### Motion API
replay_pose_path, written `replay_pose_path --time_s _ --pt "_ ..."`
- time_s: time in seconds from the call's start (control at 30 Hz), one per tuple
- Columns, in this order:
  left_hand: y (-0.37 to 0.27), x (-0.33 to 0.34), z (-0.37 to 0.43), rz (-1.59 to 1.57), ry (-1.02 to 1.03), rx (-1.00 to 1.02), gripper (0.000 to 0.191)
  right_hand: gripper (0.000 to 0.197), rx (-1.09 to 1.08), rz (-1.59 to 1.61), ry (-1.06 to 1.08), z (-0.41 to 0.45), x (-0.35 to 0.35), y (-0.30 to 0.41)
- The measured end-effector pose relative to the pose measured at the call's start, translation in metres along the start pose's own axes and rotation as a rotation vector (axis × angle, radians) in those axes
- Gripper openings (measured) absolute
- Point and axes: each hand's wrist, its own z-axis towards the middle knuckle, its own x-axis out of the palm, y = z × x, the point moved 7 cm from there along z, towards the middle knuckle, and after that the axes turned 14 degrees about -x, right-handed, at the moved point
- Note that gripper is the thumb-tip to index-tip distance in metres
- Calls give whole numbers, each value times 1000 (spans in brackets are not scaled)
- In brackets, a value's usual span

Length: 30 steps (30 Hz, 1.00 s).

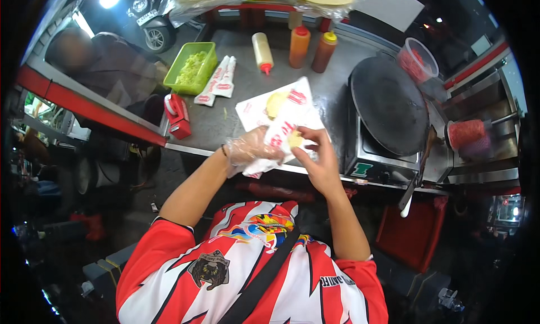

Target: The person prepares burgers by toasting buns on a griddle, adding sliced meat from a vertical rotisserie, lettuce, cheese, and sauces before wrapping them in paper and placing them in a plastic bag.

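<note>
My left hand [255,147], in a clear plastic glove, holds a printed white paper wrapper [280,134] near the counter's front edge. My bare right hand [318,153] has its thumb and fingers at the wrapper's right side, around a pale yellow piece of food [295,139]. Beneath and beyond my hands lie printed paper sheets [249,109] with a yellowish round patch [276,103] on them. Two wrapped paper rolls [217,81] rest beside a green plastic tub [192,87] of shredded lettuce [194,68]. A red tape dispenser [179,119] stands at the left.
Three squeeze bottles [298,47] are at the back of the metal counter [240,45]. On the right are a round black griddle [390,106], a tub of red shreds [417,60] and meat on a spit [466,134]. Another person [122,71] is beyond the left rail.
</note>
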Motion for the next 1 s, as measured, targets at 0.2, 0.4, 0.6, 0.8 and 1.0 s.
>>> replay_pose_path --time_s 0.2,0.4,0.6,0.8,1.0 --pt "18 -40 -59 33 -44 -128 33 44 160 253 -175 11 104 -27" --pt "22 -121 -153 -155 -193 -60 23 26 333 453 -97 45 240 -83" --pt "2 -170 -204 -256 -303 34 22 39 27 67 379 66 398 -183" --pt "12 -195 -199 -422 -277 125 24 34 447 315 23 36 411 -165" --pt "4 -201 -182 -364 -321 103 25 26 15 -366 230 40 380 -169"
